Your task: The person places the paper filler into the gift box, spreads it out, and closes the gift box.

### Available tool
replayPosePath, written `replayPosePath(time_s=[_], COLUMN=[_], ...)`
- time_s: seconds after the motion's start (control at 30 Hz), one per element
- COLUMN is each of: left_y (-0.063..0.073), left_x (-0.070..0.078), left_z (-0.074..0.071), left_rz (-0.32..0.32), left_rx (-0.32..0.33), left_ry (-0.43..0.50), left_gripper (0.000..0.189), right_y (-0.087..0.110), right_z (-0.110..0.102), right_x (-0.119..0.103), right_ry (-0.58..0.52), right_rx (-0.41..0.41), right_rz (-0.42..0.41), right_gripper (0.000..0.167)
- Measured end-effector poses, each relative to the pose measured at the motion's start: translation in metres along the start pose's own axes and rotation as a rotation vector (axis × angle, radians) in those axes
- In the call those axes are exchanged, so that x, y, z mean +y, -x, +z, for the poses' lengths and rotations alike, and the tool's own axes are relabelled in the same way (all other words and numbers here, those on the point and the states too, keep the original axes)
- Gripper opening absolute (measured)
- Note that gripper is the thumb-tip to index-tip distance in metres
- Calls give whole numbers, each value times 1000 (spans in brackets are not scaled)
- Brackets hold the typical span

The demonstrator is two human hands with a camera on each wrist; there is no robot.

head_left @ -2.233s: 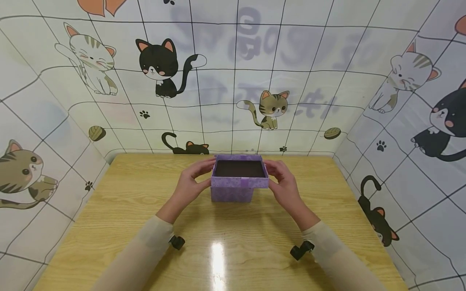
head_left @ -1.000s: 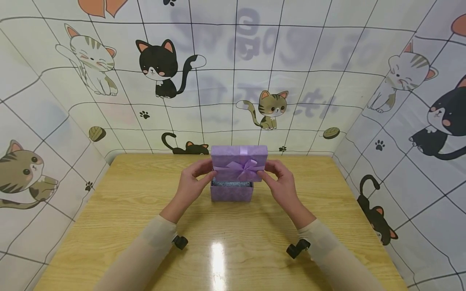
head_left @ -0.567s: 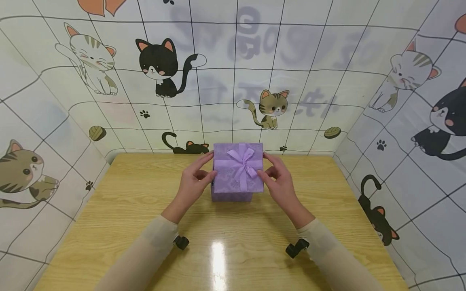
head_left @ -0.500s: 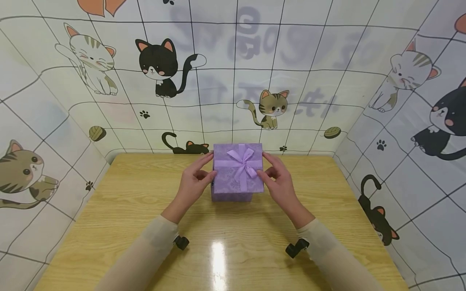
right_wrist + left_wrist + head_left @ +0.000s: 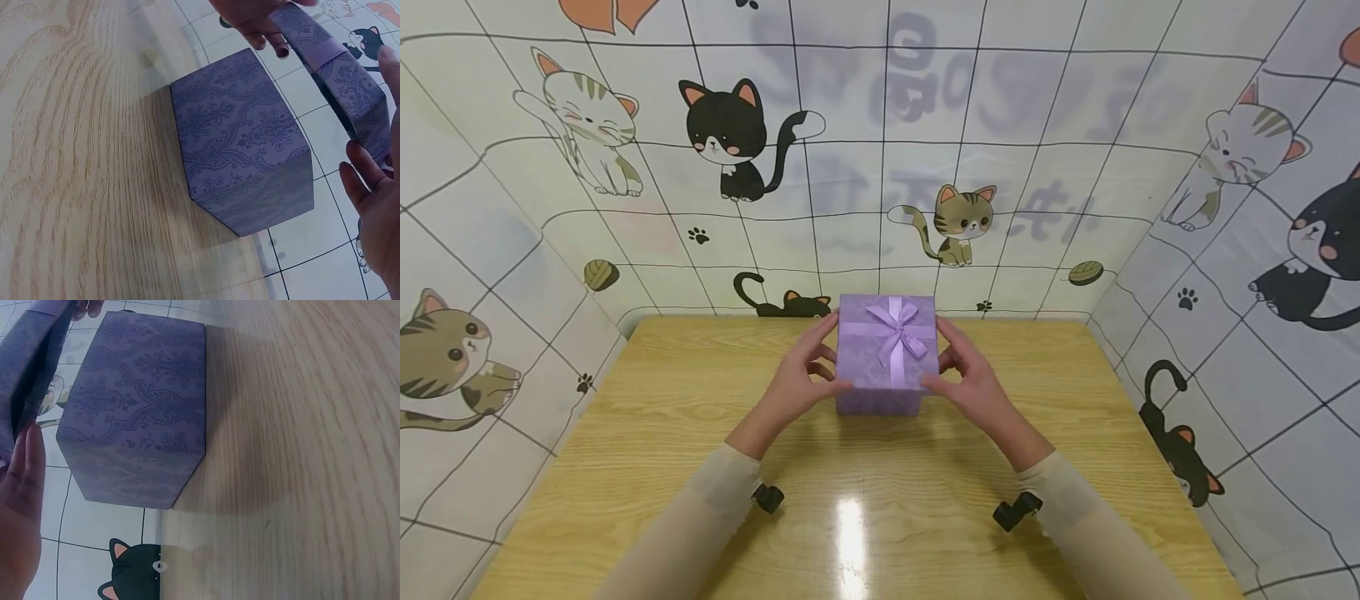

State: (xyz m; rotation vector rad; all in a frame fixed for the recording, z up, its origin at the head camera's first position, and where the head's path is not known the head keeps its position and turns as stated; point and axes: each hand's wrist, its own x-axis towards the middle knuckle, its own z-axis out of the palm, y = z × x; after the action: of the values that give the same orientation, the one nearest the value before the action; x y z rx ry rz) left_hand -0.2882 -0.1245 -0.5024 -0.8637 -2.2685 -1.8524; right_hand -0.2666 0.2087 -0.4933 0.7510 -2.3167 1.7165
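Observation:
Both my hands hold a purple patterned box lid by its left and right sides. A lilac ribbon bow lies on its top. My left hand has its thumb at the lid's front left corner; my right hand mirrors it at the right. Beneath stands the purple box on the table, mostly covered by the lid in the head view. Both wrist views show a gap between the lid and the box. The box's inside is hidden.
The light wooden table meets a cat-printed cloth backdrop behind the box, with more of it at both sides. A small black camera sits on the left wrist, another on the right.
The lid has turned from underside showing to bow side up above the box, covering its blue filling. Since half a second ago it has shifted slightly left and the thumbs moved to its front corners.

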Motion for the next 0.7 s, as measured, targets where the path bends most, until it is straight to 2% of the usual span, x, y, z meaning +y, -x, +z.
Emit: replayPosePath(time_s=[0.17,0.27,0.4,0.47,0.7], left_y=[0,-1,-4,-4,-7], left_x=[-4,-6,-7,-7,-9], left_z=[1,1,0,-1,-5], left_rz=[-26,-7,44,48,-21], left_rx=[-58,-59,-53,-56,-63], left_ry=[-72,-127,-196,-224,-296], left_gripper=[133,136,133,132,130], right_y=[-1,-3,-4,-4,-7], right_z=[1,3,4,4,4], right_x=[-1,-2,-2,-2,-1], right_ry=[-3,3,25,38,94], right_rx=[-78,-107,-109,-100,-78], right_rz=[39,45,34,33,23], right_gripper=[125,133,132,130,122])
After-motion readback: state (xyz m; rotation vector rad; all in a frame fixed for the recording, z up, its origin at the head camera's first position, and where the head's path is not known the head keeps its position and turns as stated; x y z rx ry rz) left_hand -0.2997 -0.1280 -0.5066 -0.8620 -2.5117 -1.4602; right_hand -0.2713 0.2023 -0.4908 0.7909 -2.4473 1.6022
